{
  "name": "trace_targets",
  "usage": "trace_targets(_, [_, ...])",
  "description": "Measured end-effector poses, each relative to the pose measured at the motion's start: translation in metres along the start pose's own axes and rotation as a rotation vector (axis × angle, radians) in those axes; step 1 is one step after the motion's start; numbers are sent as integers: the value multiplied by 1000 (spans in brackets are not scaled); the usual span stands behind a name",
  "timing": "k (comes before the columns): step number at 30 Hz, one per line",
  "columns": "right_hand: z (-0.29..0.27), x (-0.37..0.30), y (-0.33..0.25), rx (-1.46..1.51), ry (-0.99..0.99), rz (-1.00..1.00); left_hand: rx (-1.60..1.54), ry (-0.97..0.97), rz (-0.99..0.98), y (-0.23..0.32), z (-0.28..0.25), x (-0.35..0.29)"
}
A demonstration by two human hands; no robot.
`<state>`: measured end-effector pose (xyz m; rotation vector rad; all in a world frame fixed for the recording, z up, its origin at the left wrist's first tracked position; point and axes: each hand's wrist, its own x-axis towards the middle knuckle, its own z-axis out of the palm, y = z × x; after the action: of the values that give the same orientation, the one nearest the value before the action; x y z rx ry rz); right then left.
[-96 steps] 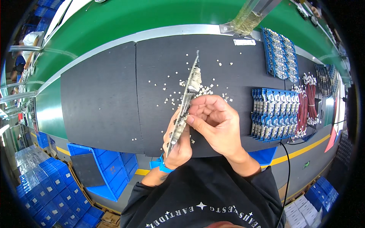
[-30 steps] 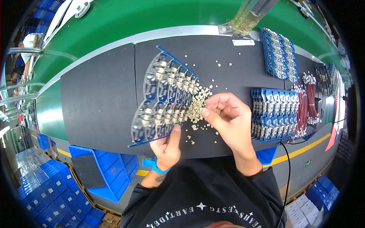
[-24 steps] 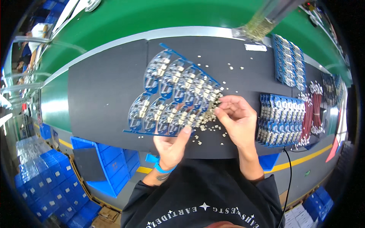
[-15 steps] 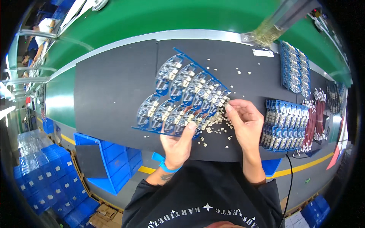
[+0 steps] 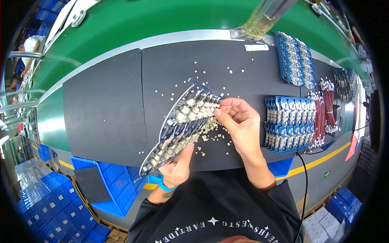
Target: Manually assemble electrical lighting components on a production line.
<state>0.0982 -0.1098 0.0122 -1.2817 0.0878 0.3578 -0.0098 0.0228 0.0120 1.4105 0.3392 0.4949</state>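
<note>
My left hand (image 5: 176, 168) grips the near edge of a blue circuit board panel (image 5: 178, 127), its thumb on top and the other fingers beneath. The panel is tilted steeply above the mat and carries rows of curved boards with cream-coloured connectors. At its right end my right hand (image 5: 240, 121) is closed in a pinch, thumb and forefinger touching the last connectors; what lies between the fingertips is hidden. Below and beside the panel, a loose pile of small cream connectors (image 5: 210, 126) is scattered over the black mat (image 5: 105, 97).
More circuit board panels (image 5: 289, 123) are stacked to the right, another stack (image 5: 295, 60) behind them. Bundles of dark red wires (image 5: 319, 117) lie beyond. A clear post (image 5: 259, 24) rises at the back edge. Blue crates (image 5: 107, 182) stand below the table's left front.
The panel has tipped from nearly face-up to a steep slant, its connectors bunched in view. Both hands stay at it. The whole scene has shifted left as the head turned.
</note>
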Motion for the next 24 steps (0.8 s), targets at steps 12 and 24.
trace_targets(12, [-3, 7, 7, -43, -50, 8, 206, 18, 27, -3, -3, -4])
trace_targets(24, [-1, 10, 8, 26, -41, 23, 145, 33, -21, -2, -2, -5])
